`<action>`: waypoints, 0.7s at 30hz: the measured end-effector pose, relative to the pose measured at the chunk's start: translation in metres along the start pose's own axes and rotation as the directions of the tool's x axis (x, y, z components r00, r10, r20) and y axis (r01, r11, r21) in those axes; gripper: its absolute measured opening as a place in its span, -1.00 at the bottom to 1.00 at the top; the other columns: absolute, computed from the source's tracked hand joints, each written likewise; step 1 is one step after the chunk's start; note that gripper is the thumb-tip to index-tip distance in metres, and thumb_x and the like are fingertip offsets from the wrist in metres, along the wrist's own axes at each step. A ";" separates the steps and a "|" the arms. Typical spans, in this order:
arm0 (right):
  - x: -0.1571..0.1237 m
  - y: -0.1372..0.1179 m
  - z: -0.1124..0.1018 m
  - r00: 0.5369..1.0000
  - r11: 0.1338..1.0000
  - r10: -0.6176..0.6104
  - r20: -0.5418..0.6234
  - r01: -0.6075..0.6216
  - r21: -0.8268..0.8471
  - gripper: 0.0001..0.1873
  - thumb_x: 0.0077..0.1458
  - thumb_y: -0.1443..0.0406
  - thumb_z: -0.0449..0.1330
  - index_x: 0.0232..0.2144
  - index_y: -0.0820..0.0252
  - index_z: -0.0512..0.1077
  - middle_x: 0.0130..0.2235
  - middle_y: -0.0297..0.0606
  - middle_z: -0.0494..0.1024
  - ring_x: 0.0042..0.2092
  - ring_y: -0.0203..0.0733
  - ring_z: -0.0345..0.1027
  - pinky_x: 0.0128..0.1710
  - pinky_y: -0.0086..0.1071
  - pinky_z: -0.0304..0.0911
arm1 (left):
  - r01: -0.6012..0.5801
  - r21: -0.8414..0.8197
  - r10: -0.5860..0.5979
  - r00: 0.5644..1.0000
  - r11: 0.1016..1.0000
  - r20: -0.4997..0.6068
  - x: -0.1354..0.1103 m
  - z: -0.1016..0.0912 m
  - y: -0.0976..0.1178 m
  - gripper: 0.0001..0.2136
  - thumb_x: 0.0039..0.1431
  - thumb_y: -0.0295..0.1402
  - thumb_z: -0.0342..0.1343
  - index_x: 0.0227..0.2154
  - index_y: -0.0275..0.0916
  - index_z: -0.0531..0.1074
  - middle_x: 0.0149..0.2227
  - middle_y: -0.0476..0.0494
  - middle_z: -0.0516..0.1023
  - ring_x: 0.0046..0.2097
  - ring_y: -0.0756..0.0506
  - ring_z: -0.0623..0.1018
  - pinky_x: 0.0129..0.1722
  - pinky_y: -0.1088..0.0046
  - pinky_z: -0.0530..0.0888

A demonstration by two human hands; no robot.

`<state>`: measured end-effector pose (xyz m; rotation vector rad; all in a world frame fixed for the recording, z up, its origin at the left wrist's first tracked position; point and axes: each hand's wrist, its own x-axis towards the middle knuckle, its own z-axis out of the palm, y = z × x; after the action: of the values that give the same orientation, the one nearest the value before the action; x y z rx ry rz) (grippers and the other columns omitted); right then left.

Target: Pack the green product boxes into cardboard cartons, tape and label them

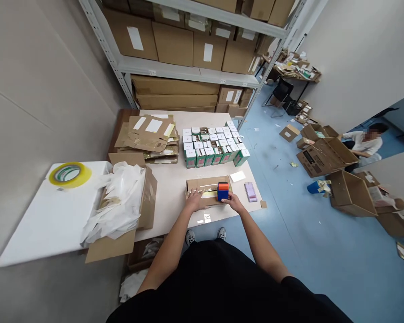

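A flat brown carton (207, 184) lies on the white table in front of me, with shiny tape along its top. My left hand (194, 200) rests on the carton's left end, fingers spread. At the other end, my right hand (233, 202) grips the lower part of a blue and orange tape dispenser (222, 192), which sits on the carton. Part of the grip is too small to make out. Just right of the carton lie a white slip (237, 176) and a purple, blurred-out packet (251, 192).
Behind the carton stand rows of small green and white boxes (210, 157). Flattened cartons (151, 133) are stacked at the back left. On the left are an open box of white packing paper (150, 197) and a yellow tape roll (85, 175). A person (365, 142) sits among boxes at right.
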<state>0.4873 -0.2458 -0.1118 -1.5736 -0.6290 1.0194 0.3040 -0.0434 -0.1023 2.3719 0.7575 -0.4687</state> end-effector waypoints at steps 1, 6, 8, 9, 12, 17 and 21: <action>0.000 0.000 -0.001 1.000 1.000 0.004 0.006 -0.004 0.007 -0.38 -0.23 -0.01 0.50 -0.13 0.11 0.54 -0.08 -0.19 0.66 0.02 0.05 0.53 0.12 -0.07 0.38 | -0.008 -0.070 0.006 1.000 0.998 -0.026 0.000 -0.005 0.002 -0.05 0.01 0.00 0.37 0.44 -0.04 0.10 0.50 -0.22 0.01 0.49 -0.41 -0.02 0.40 -0.04 0.11; 0.002 -0.001 -0.005 0.998 1.000 -0.014 0.058 0.012 0.027 -0.40 -0.26 -0.01 0.52 -0.17 0.11 0.56 -0.11 -0.20 0.66 0.00 0.05 0.53 0.11 -0.06 0.38 | -0.199 -0.425 0.067 0.950 0.883 -0.307 0.008 -0.038 0.030 -0.46 0.34 -0.17 0.06 0.33 -0.23 0.34 0.32 -0.23 0.41 0.31 -0.21 0.42 0.32 0.28 0.31; 0.003 -0.001 -0.006 0.997 0.999 -0.031 0.069 0.029 0.028 -0.42 -0.26 -0.01 0.52 -0.18 0.10 0.56 -0.12 -0.21 0.66 -0.02 0.05 0.54 0.11 -0.05 0.37 | -0.251 -0.537 0.081 0.944 0.805 -0.320 0.016 -0.053 0.047 -0.50 0.35 -0.17 0.04 0.28 -0.23 0.41 0.28 -0.22 0.46 0.25 -0.19 0.49 0.27 0.29 0.37; 0.003 -0.001 -0.007 0.996 0.999 -0.039 0.078 0.037 0.022 -0.43 -0.25 -0.01 0.52 -0.19 0.10 0.56 -0.13 -0.22 0.67 -0.03 0.05 0.54 0.11 -0.04 0.37 | -0.254 -0.575 0.092 0.951 0.778 -0.296 0.021 -0.059 0.054 -0.51 0.34 -0.16 0.06 0.25 -0.25 0.44 0.25 -0.24 0.50 0.21 -0.19 0.52 0.24 0.28 0.41; 0.004 0.001 -0.009 0.991 0.998 -0.062 0.116 0.062 -0.001 -0.48 -0.22 0.01 0.52 -0.21 0.10 0.57 -0.15 -0.23 0.67 -0.05 0.05 0.54 0.11 -0.04 0.36 | -0.286 -0.589 0.172 0.955 0.756 -0.243 0.035 -0.075 0.071 -0.52 0.24 -0.12 0.17 0.13 -0.27 0.55 0.16 -0.25 0.58 0.14 -0.22 0.56 0.19 0.27 0.44; 0.006 0.000 -0.011 0.982 0.996 -0.086 0.166 0.085 0.013 -0.52 -0.21 0.02 0.51 -0.25 0.11 0.57 -0.18 -0.25 0.66 -0.09 0.02 0.54 0.10 -0.06 0.35 | -0.324 -0.529 0.304 0.944 0.784 -0.126 0.047 -0.086 0.080 -0.56 0.02 -0.03 0.31 -0.13 -0.23 0.67 -0.05 -0.18 0.70 -0.01 -0.20 0.63 0.02 0.36 0.50; 0.008 -0.007 -0.014 0.976 0.995 -0.083 0.204 0.092 -0.036 -0.51 -0.20 -0.01 0.49 -0.25 0.11 0.57 -0.18 -0.23 0.66 -0.08 0.05 0.52 0.06 -0.08 0.35 | -0.335 -0.495 0.327 0.939 0.802 -0.105 0.047 -0.090 0.085 -0.63 -0.01 -0.01 0.30 -0.31 -0.22 0.69 -0.29 -0.10 0.72 -0.21 -0.14 0.63 -0.19 0.44 0.49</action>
<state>0.5042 -0.2442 -0.1071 -1.4784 -0.8591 1.1136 0.4057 -0.0235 -0.0198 1.9447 0.3875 -0.0808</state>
